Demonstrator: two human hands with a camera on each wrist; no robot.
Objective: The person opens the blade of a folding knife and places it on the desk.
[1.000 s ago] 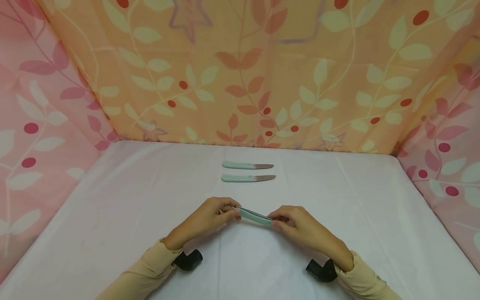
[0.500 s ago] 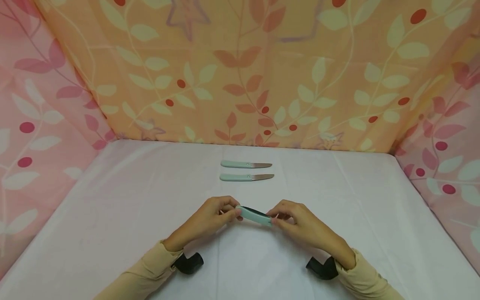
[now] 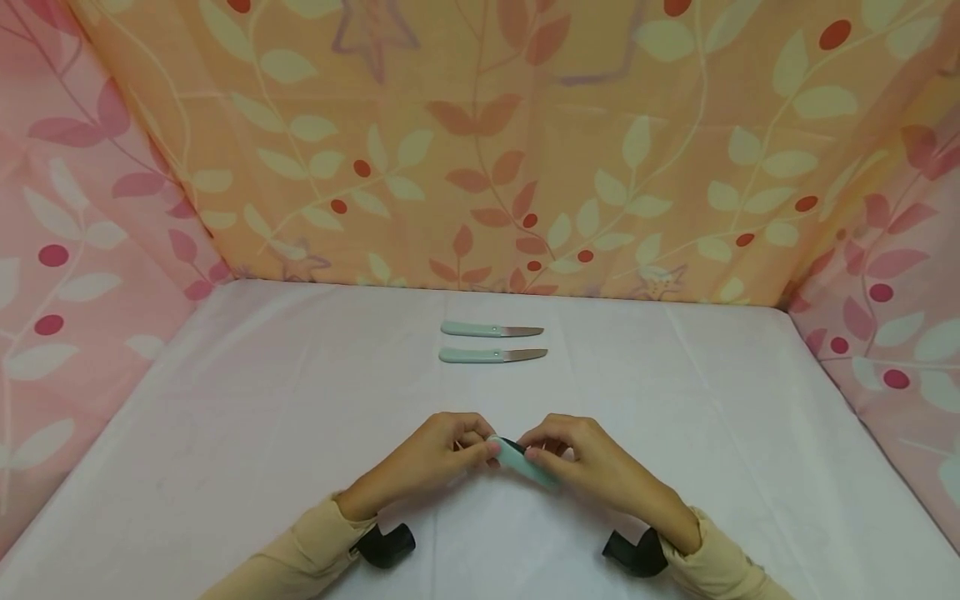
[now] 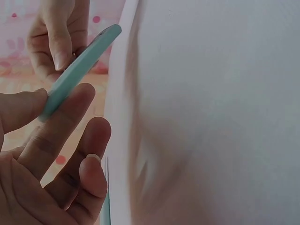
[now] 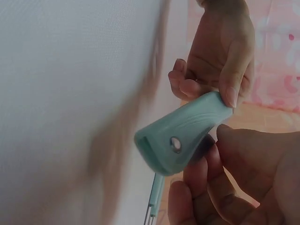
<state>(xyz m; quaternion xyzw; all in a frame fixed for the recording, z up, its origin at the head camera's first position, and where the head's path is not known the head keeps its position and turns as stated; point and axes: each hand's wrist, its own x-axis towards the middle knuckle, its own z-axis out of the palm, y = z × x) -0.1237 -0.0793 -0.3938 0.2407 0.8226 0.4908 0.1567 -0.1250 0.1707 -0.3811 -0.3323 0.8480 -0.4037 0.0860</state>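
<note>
Between both hands, above the white table (image 3: 300, 467), is a folding knife (image 3: 528, 469) with a mint-green handle. Its blade is folded in, and only a dark strip shows along one edge. My left hand (image 3: 442, 454) pinches one end between thumb and forefinger, the other fingers loosely bent. Thumb and fingers of my right hand (image 3: 592, 457) pinch the blade edge near mid-length. In the right wrist view, the knife's handle (image 5: 187, 129) shows a round metal rivet and a slot at its free end. The left wrist view shows the handle (image 4: 77, 72) edge-on.
Farther back lie two matching knives with blades out, parallel, tips to the right: a far one (image 3: 471, 329) and a nearer one (image 3: 472, 356). Leaf-patterned cloth (image 3: 480, 150) hangs behind the table and at both sides. Each wrist carries a black camera.
Both hands have drawn closer together and come slightly nearer the body. The right fingers have shifted from the knife's end to its blade edge, and the knife now tilts more steeply.
</note>
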